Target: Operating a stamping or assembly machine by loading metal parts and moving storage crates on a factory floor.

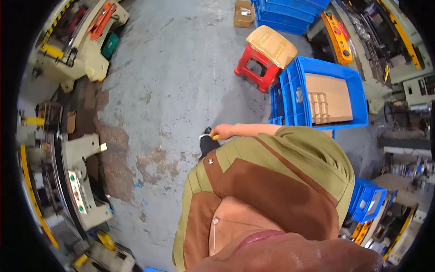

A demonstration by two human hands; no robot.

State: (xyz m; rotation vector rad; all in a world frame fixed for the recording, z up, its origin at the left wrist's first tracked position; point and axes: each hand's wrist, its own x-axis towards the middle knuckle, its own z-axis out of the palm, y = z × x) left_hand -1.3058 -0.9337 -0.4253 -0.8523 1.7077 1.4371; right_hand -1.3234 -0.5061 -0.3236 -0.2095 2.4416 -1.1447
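Olive and brown jacket (272, 181) nearest | right hand (222, 132) grip closed on small yellow object (215, 137) | left hand unseen | blue crate (290, 97) near.

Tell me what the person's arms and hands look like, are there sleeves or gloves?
Only one arm shows, the right forearm, and it is bare, with no long sleeve over it. The right hand wears no glove. The arm comes out of a short olive-green sleeve on an olive-green and brown top. The left arm and hand are out of view.
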